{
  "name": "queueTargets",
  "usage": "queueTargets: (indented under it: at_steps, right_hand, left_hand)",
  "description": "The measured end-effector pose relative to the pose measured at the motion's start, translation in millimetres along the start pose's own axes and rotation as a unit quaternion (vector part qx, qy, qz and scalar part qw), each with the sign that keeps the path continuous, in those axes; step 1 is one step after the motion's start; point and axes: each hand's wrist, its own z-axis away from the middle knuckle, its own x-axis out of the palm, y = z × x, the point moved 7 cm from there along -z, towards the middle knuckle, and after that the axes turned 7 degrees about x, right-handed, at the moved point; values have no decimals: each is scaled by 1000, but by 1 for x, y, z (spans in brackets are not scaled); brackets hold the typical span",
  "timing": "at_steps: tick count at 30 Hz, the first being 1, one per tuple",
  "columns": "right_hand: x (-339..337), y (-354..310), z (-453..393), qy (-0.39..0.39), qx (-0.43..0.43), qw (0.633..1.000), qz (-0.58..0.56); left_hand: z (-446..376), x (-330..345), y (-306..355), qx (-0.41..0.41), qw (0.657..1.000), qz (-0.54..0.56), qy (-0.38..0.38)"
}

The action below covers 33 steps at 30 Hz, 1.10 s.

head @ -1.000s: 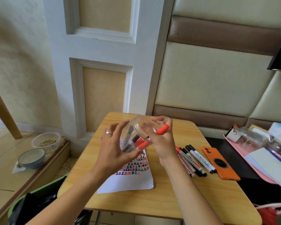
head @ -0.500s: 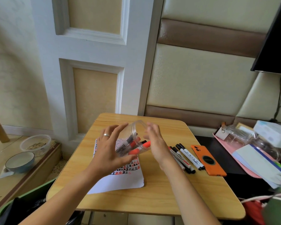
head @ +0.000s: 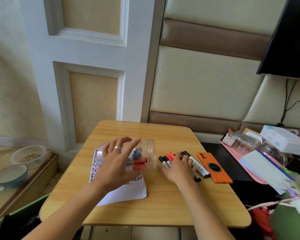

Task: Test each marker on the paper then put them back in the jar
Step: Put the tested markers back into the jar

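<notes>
My left hand (head: 114, 163) grips a clear plastic jar (head: 150, 153) on its side above the paper, its mouth facing right. Red and black markers (head: 139, 165) lie inside it. The white paper (head: 125, 193), covered in red and black test marks, lies on the wooden table (head: 163, 208) under the jar. To the right, several loose markers (head: 198, 166) with black and red caps lie in a row. My right hand (head: 178, 168) rests palm down on them, fingers over their middles; no marker is lifted.
An orange phone (head: 214, 168) lies just right of the loose markers. A pink tray (head: 232, 149) with clear containers, boxes and papers sits on the dark surface further right. On the floor at left stand a blue bowl (head: 10, 175) and a clear tub (head: 29, 154).
My right hand has left the jar's mouth and dropped onto the loose markers. The red marker it held is now inside the jar. The jar has sunk lower and lies flatter.
</notes>
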Motion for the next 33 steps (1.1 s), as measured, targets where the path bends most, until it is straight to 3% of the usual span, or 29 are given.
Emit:
queueTargets:
  at_steps: [5, 22, 33]
  right_hand:
    - [2, 4, -2, 21, -5, 1000, 20]
    - [11, -13, -3, -81, 73, 993, -41]
    - [2, -28, 7, -29, 66, 997, -7]
  left_hand:
    - [-2, 6, 3, 1, 1000, -15, -13]
    - [-1, -1, -3, -8, 999, -27, -28]
    - [2, -3, -7, -6, 997, -58, -44]
